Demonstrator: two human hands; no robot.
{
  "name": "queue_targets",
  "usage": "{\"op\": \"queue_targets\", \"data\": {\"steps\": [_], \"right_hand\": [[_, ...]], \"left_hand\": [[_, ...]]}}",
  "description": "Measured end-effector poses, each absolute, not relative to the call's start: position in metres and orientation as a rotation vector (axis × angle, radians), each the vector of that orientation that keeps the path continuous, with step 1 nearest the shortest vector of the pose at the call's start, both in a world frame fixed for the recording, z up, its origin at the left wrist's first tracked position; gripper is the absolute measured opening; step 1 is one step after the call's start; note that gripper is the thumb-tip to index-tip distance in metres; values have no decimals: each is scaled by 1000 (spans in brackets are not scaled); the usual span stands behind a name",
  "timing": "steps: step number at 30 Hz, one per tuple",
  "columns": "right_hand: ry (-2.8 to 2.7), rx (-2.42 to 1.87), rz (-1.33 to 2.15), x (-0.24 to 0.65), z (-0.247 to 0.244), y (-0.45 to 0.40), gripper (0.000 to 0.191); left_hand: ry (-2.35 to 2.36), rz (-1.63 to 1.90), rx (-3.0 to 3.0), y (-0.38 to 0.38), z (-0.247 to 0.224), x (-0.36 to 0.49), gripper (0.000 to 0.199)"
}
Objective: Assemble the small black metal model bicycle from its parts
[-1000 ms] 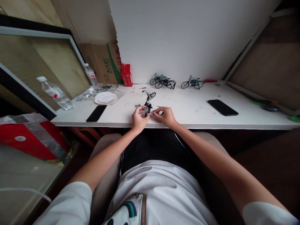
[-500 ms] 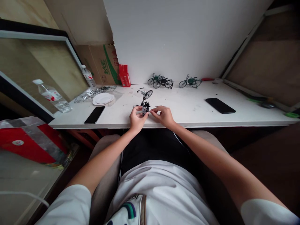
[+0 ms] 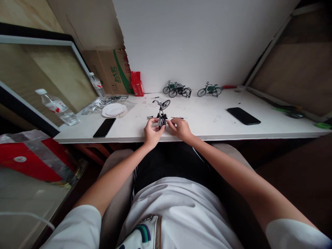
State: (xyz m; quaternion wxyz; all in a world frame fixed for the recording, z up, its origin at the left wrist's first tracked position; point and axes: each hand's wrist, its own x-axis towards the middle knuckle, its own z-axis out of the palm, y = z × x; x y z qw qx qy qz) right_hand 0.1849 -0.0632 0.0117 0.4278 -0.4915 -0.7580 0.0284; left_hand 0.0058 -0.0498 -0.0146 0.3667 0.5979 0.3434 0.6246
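Observation:
A small black and silver model bicycle point(image 3: 162, 116) stands on end near the table's front edge, its front wheel and handlebar pointing away from me. My left hand point(image 3: 153, 133) is closed on its near end, fingers on the left side and thumb below. Just to the right, my right hand point(image 3: 181, 128) has its thumb and index finger pinched together close to the bicycle's right side. Whatever those fingertips hold, if anything, is too small to make out. Thin dark parts lie beside both hands on the white table point(image 3: 207, 124).
Finished-looking model bicycles point(image 3: 209, 90) stand along the back wall, near a red box point(image 3: 137, 84). Phones lie left point(image 3: 104, 127) and right point(image 3: 243, 116). White plates point(image 3: 114, 109), clear wrapping and water bottles point(image 3: 58, 107) are at the left.
The model bicycle has turned and shifted slightly to the right in my left hand. My right fingertips have moved up a little along its side.

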Motion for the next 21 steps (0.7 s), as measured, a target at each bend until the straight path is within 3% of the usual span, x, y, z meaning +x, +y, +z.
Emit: {"op": "queue_targets", "data": {"steps": [3,10,18,21], "right_hand": [[-1876,-1262,140,185,15,-65,66],[-1859,-1097,153,185,14,-64,47],[-1941,-1235,98,184,13,-65,56],[-1910,-1187,118,185,14,-66,42]], "left_hand": [[875,1607,1529,-50,-15,6,49],[904,1652,1466,-44,-17,5,47],[916,1638,1537,-49,-14,7,46],[908,1645,1509,-48,-13,7,46]]}}
